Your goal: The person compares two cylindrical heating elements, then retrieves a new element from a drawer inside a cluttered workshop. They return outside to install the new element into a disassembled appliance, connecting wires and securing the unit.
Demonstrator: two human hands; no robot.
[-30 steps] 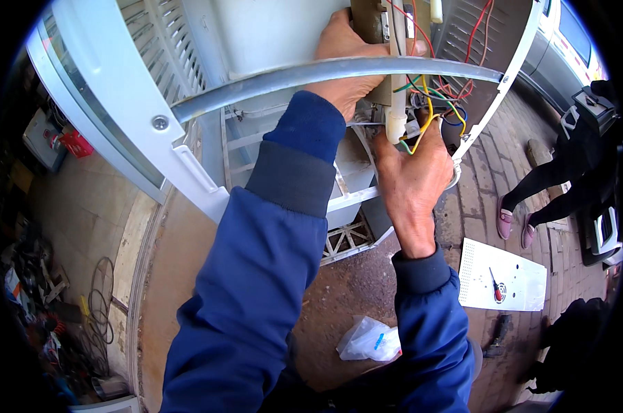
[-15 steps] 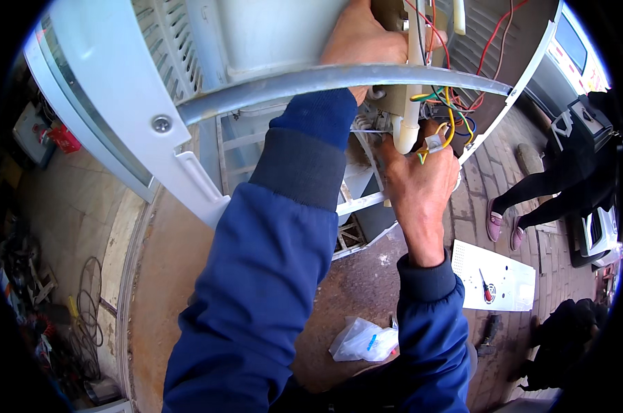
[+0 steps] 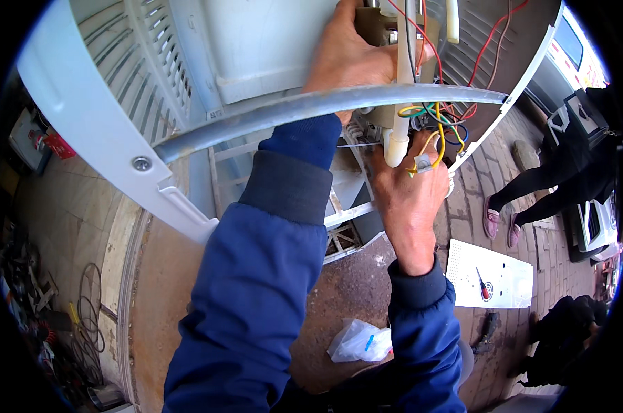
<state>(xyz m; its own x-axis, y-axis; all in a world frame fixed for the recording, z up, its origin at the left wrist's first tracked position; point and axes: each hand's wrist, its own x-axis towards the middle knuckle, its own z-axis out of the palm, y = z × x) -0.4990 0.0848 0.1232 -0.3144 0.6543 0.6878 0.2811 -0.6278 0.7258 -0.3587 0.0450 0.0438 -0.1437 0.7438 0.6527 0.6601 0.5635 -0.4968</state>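
Observation:
A white appliance cabinet (image 3: 180,199) stands open, crossed by a grey metal bar (image 3: 256,113). My left hand (image 3: 346,58) reaches behind this bar and wraps around a tan rounded tank-like part (image 3: 375,113), its thumb passing to the right. In front of that part runs a white pipe (image 3: 406,58) ending in an elbow (image 3: 395,148). My right hand (image 3: 411,196) is just below the part, fingers curled up among the wires; what they hold is hidden. Yellow-green wires (image 3: 437,138) with a small clear connector (image 3: 422,163) hang over its back.
Red wires (image 3: 487,62) loop along the cabinet's right side. A white perforated panel (image 3: 507,275) with a red-handled screwdriver (image 3: 485,286) lies on the paving. A plastic bag (image 3: 359,341) lies on the ground below my arms. A person (image 3: 559,179) stands at the right.
The view has shifted slightly, so the cabinet and bar sit lower and further left. Both hands keep about the same places on the tan part and among the wires.

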